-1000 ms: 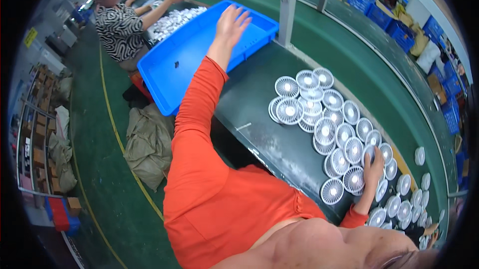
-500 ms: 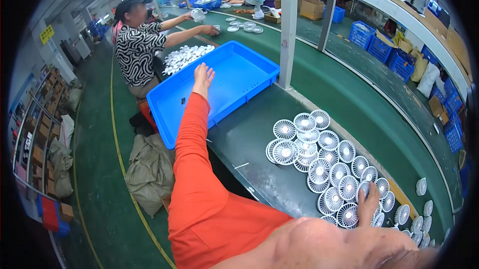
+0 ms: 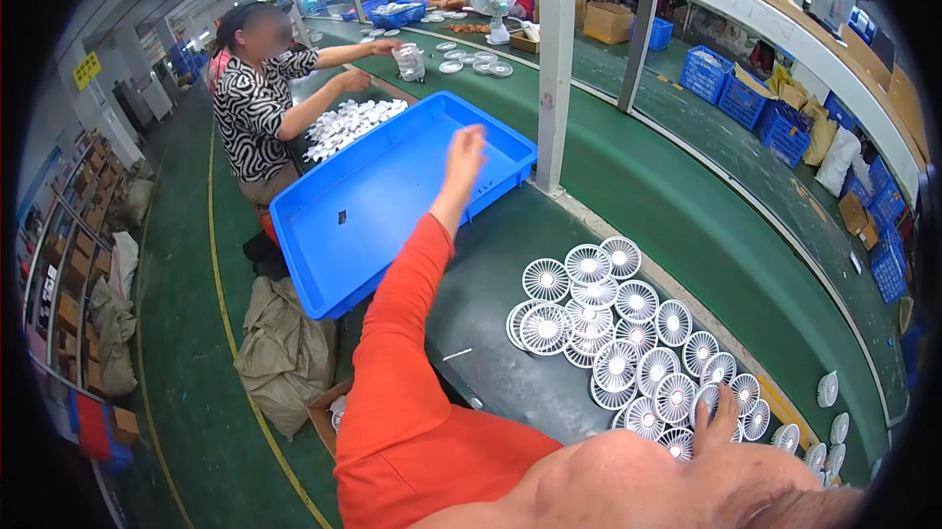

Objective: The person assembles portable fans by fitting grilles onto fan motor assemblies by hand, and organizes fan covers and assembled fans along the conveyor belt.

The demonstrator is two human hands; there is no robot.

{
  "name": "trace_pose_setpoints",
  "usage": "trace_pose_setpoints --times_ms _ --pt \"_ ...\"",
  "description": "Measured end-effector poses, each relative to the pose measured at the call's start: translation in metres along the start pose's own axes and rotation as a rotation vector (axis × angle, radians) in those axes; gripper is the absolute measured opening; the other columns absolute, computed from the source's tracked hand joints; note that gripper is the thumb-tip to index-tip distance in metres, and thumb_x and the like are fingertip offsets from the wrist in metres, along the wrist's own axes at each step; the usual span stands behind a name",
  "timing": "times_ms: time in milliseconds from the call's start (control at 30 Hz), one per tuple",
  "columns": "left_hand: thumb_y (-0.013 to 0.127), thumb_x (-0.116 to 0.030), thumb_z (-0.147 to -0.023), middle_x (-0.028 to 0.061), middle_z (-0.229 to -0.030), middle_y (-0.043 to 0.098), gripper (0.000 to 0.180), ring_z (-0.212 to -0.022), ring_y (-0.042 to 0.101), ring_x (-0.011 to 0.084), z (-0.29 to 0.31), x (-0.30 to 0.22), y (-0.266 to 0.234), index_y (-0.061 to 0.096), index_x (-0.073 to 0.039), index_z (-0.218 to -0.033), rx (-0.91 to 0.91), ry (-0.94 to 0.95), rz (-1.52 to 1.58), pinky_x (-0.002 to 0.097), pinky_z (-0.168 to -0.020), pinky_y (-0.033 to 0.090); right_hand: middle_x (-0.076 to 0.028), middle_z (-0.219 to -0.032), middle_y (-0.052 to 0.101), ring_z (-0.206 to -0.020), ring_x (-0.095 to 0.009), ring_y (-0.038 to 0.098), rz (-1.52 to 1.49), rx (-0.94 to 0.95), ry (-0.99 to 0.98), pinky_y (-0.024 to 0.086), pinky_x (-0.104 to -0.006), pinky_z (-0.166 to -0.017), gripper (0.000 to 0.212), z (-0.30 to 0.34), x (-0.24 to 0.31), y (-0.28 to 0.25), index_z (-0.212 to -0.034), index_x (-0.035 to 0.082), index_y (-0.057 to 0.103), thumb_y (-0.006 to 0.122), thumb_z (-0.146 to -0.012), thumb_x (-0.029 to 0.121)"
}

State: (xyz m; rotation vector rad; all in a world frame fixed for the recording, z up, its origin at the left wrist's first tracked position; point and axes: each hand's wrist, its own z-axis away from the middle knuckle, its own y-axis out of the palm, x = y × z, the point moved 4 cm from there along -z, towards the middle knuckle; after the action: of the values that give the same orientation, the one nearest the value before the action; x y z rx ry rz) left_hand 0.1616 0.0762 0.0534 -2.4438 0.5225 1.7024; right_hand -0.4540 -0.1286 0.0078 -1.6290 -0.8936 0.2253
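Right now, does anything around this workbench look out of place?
One small dark patch in the left part of the blue tray stands out against the bright blue; I cannot tell whether it is a scrap or a mark.

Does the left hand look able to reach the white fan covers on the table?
Probably yes: only the tray rim and table seem to lie between the left hand and the fan covers.

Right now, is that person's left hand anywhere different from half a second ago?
Yes. Judged against the pale upright post, the left hand has moved rightward in the view, closer to it.
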Motion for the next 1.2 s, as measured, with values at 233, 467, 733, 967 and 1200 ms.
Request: trace_pose_setpoints --times_ms 233,467,733,967,1200 --pt "0.058 -0.030 -0.091 0.0173 -0.133 0.052 0.040 -0.127 0.044 0.0360 0.124 0.001 0.118 0.057 -0.008 -0.125 0.648 0.427 -0.511 0.0439 -0.104 0.037 -0.024 -0.139 0.045 -0.129 -0.040 0.041 -0.110 -0.046 0.013 0.031 -0.0453 -0.108 0.047 -0.011 0.012 -0.016 -0.130 0.001 0.051 0.061 -0.086 0.014" --pt "0.061 -0.046 -0.086 0.0140 -0.139 0.046 0.047 -0.130 0.041 0.0347 0.168 0.048 0.175 0.060 -0.018 -0.125 0.842 0.419 -0.743 0.0595 -0.106 0.025 -0.022 -0.145 0.039 -0.132 -0.040 0.038 0.040 0.084 -0.087 0.028 -0.0472 -0.110 0.060 -0.038 0.019 0.028 -0.137 0.013 0.049 0.067 -0.081 0.022" --pt "0.069 -0.021 -0.081 0.0182 -0.132 0.054 0.033 -0.119 0.051 0.0352 0.161 0.040 0.191 0.066 -0.003 -0.109 0.910 0.455 -0.611 0.0417 -0.103 0.038 -0.021 -0.140 0.045 -0.128 -0.040 0.042 -0.001 -0.017 -0.059 0.032 -0.0554 -0.103 0.056 -0.037 0.009 0.030 -0.130 0.016 0.056 0.070 -0.079 0.036" --pt "0.062 -0.013 -0.087 0.0231 -0.141 0.042 0.057 -0.130 0.040 0.0376 0.156 0.020 0.199 0.042 -0.001 -0.138 1.003 0.511 -0.600 0.0439 -0.109 0.030 -0.019 -0.140 0.042 -0.129 -0.037 0.039 -0.084 -0.038 -0.035 0.029 -0.0511 -0.103 0.054 -0.030 0.019 0.025 -0.129 0.018 0.055 0.069 -0.080 0.038" --pt "0.062 -0.008 -0.087 0.0202 -0.140 0.046 0.051 -0.132 0.041 0.0335 0.179 0.009 0.233 0.047 0.000 -0.135 1.219 0.444 -0.539 0.0411 -0.111 0.028 -0.019 -0.138 0.044 -0.128 -0.035 0.040 -0.072 -0.078 -0.039 0.030 -0.0496 -0.101 0.054 -0.027 0.014 0.022 -0.128 0.018 0.056 0.069 -0.079 0.036"
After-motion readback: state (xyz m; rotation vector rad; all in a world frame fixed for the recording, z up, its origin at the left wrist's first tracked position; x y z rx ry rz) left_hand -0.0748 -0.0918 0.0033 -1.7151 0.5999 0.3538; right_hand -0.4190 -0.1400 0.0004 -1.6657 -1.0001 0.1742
